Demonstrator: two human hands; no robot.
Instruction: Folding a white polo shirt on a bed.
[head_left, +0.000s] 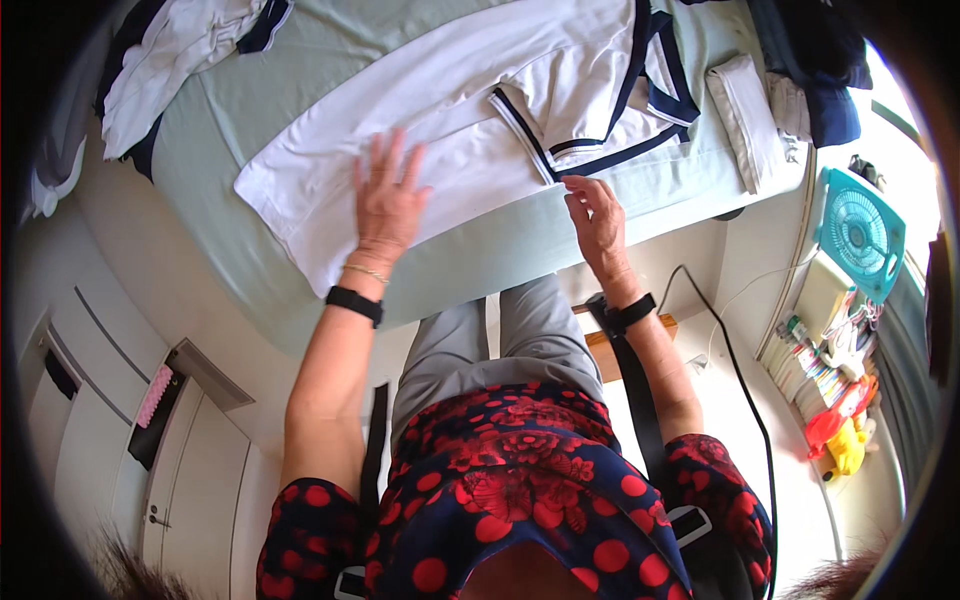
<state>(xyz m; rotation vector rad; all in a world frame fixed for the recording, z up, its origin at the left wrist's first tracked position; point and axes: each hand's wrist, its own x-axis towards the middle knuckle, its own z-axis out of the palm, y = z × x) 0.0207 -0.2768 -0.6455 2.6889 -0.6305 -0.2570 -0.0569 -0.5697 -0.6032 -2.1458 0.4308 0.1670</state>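
Observation:
A white short-sleeved shirt (427, 97) with navy trim lies spread on the pale green bed sheet (480, 251), one sleeve (577, 105) folded over its body. My left hand (390, 191) is over the lower part of the shirt, palm down with fingers spread, and slightly blurred. Whether it presses on the cloth I cannot tell. By the navy-trimmed edge nearest me is my right hand (598, 217), its fingers bent and the thumb a little apart. No cloth shows between them. The navy collar (671, 105) lies to the right.
Another white and navy garment (176, 71) is crumpled at the far left of the bed. Folded white cloth (744, 120) and dark clothes (814, 45) lie at the right. Beyond the bed stand a turquoise fan (861, 229) and soft toys (844, 427). A black cable (739, 360) hangs beside my right arm.

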